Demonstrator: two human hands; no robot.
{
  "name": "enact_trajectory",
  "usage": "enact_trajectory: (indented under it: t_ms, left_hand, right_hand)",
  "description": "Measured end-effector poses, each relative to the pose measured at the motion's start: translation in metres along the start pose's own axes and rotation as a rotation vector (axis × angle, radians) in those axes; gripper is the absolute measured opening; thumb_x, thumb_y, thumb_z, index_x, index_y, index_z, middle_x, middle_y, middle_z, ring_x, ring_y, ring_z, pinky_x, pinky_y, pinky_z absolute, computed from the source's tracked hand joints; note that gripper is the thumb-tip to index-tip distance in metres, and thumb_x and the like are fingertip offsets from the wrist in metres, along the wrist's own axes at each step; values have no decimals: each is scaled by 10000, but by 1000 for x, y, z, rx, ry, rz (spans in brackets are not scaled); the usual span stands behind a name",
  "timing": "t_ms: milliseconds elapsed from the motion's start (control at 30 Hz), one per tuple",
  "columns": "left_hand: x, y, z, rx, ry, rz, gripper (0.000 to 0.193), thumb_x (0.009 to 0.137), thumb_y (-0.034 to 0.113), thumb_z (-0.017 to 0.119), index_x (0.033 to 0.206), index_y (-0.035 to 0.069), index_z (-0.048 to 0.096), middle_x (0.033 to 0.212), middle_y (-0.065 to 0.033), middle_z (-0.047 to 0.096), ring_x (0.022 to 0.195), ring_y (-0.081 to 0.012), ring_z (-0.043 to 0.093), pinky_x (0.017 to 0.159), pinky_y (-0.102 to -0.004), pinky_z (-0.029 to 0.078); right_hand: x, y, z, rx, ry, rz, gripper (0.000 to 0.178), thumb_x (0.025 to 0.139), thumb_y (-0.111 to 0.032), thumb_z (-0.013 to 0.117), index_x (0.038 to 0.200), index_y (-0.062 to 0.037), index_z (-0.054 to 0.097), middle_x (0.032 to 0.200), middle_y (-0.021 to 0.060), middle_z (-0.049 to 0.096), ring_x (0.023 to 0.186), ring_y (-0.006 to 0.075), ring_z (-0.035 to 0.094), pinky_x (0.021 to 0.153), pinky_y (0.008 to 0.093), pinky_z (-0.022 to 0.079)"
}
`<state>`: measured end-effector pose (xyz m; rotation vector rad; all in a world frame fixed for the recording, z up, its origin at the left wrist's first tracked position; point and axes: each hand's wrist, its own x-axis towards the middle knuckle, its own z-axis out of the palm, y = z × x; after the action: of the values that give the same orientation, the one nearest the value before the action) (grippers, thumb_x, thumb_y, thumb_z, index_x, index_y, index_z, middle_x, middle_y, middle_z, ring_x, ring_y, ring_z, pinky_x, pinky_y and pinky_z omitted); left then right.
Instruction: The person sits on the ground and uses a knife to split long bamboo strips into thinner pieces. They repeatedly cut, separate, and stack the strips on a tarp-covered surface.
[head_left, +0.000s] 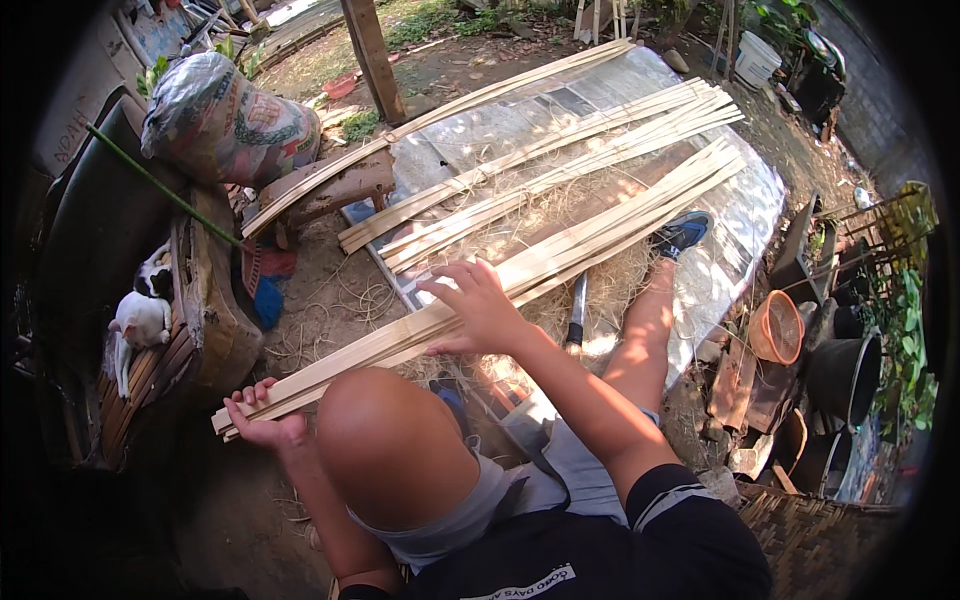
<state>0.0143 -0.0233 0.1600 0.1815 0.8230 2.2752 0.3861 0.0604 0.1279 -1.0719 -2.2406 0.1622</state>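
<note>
A bundle of long, pale bamboo strips (545,262) slants from the lower left to the upper right, over my legs. My left hand (266,414) is closed around its near end, the fingers curling up along the far side. Further up the bundle, my right hand (480,308) straddles the strips, thumb on the near side and fingers on the far side. Just beyond that hand, a dark-handled tool with a metal shaft (578,308) lies partly under the bundle; its kind is hidden. Two more strip bundles (530,165) (560,178) lie on the mat, farther away.
A pale mat (745,225) strewn with shavings (525,205) covers the ground. Another row of strips (520,85) rests across a log (345,188). A stuffed sack (225,120) and a cat (143,318) are at left. An orange basket (777,328) and dark buckets (843,378) stand at right.
</note>
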Motion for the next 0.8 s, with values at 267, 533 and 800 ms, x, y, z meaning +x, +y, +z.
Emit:
enact_trajectory:
  t_ms: [267,533,800]
  left_hand:
    - [-17,38,39,-49,-308,-105,282,1071,329,525,871,138,468,744,27,436,717,-149,475,867,-394,479]
    - [27,33,-10,-76,-188,-136,268,1063,318,521,914,98,548,880,-23,588,923,-226,617,1018,-434,506]
    - [105,43,-123,-192,-331,-93,196,1006,283,590,946,97,589,937,-24,630,978,-212,636,1021,-415,497]
  right_hand:
    - [-85,166,14,1168,1488,1333,861,927,-602,695,1469,-39,332,1314,213,516,1231,315,549,1028,478,487]
    - [-9,199,-18,1912,1199,1038,387,951,-411,704,960,-40,595,772,98,645,693,287,652,706,435,583]
    - [17,150,-54,1814,1173,997,234,996,-264,661,890,-70,583,706,87,618,660,266,655,643,417,575]
